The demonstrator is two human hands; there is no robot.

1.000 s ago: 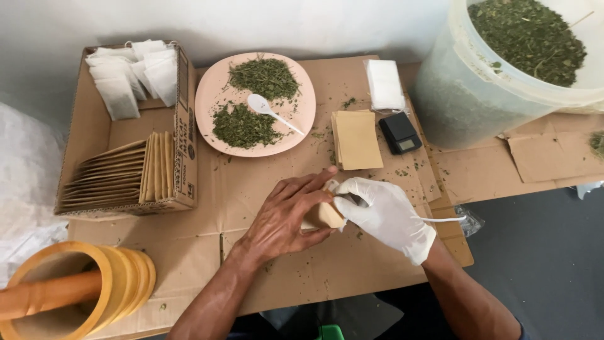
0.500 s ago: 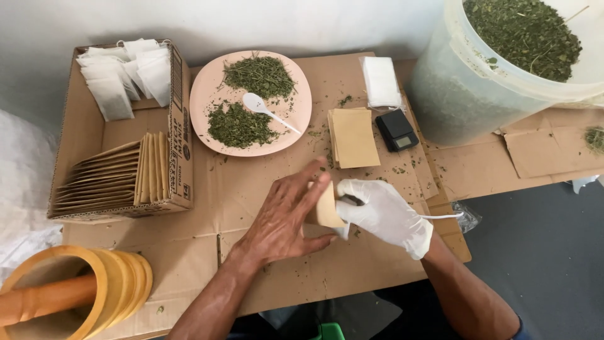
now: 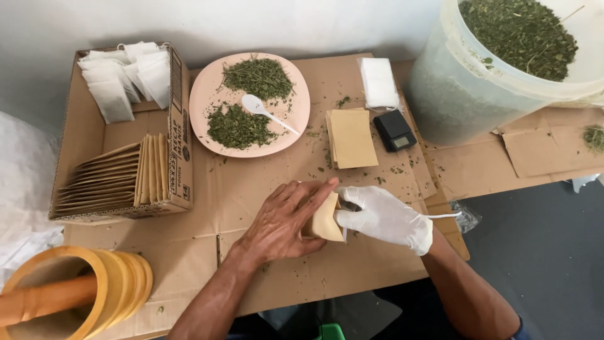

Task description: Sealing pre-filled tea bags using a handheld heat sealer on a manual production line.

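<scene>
My bare left hand [image 3: 283, 220] and my white-gloved right hand [image 3: 385, 217] meet over a small tan paper envelope [image 3: 325, 220] held on edge just above the cardboard work surface [image 3: 251, 277]. The left hand's fingers lie over its left side and top. The gloved fingers pinch its right edge. Beyond them lies a flat stack of the same tan envelopes [image 3: 351, 138]. A pink plate [image 3: 207, 91] carries two heaps of dried green herb and a white plastic spoon [image 3: 264, 110].
A cardboard box [image 3: 179, 135] at left holds white tea bags and upright tan envelopes. A small black pocket scale [image 3: 394, 131] and a white bag stack [image 3: 379, 82] lie near a large translucent bucket of herb [image 3: 503, 69]. An orange mortar with pestle [image 3: 69, 293] stands front left.
The envelope has been turned more upright between my hands, and the left fingers have slid further over its top. Both hands stay in the same spot.
</scene>
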